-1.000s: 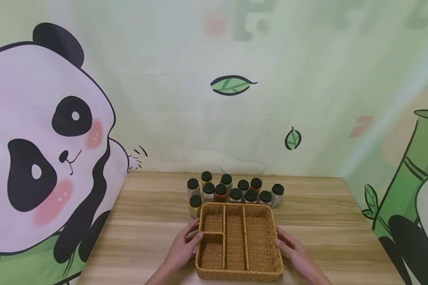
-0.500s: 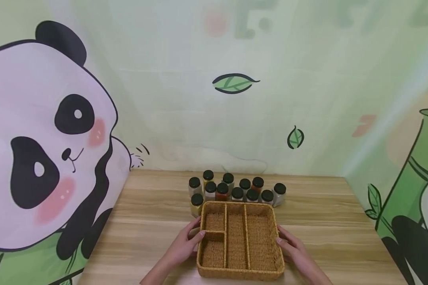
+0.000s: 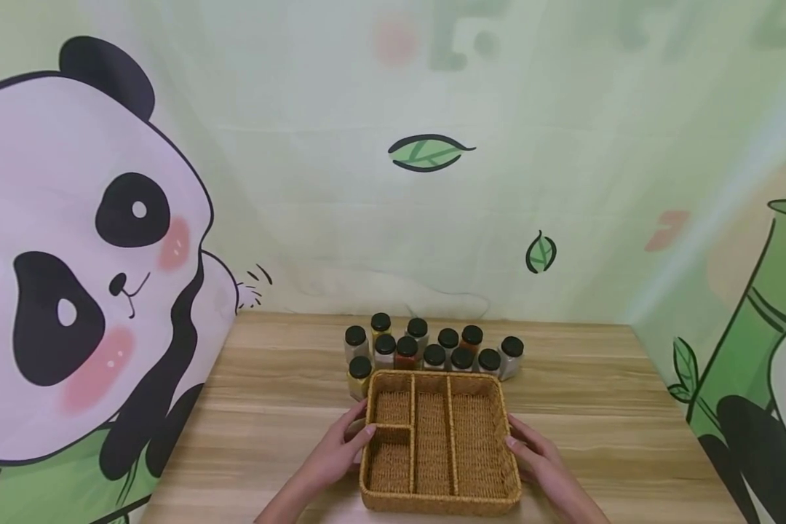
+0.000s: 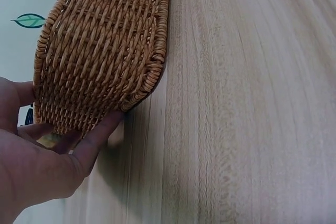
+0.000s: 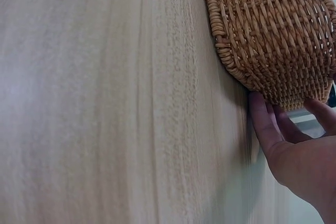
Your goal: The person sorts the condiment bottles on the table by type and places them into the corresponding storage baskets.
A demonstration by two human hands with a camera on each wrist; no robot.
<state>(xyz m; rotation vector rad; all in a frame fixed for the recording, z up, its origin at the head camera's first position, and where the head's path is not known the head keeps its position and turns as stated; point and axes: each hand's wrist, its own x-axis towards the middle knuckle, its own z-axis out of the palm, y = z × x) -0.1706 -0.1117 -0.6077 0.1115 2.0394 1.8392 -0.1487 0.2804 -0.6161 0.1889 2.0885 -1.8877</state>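
A brown woven basket [image 3: 440,503] with dividers sits at the front of the wooden table in the head view, its compartments bare. My left hand [image 3: 335,450] holds its left side, thumb on the rim. On the opposite side, my right hand [image 3: 538,457] grips the basket the same way. In the left wrist view the left hand [image 4: 47,156] has its fingers against the end and lower edge of the woven basket [image 4: 102,40]. The right wrist view has the right hand's [image 5: 299,156] fingertips at the bottom edge of the basket [image 5: 273,30]; its thumb is mostly out of view.
Several small clear jars with black caps [image 3: 406,346] stand close together just behind the basket, holding yellow, red, white and grey contents. The wooden table [image 3: 268,386] ends at a panda-printed backdrop [image 3: 327,182]. One yellow jar [image 3: 359,375] stands near the basket's back left corner.
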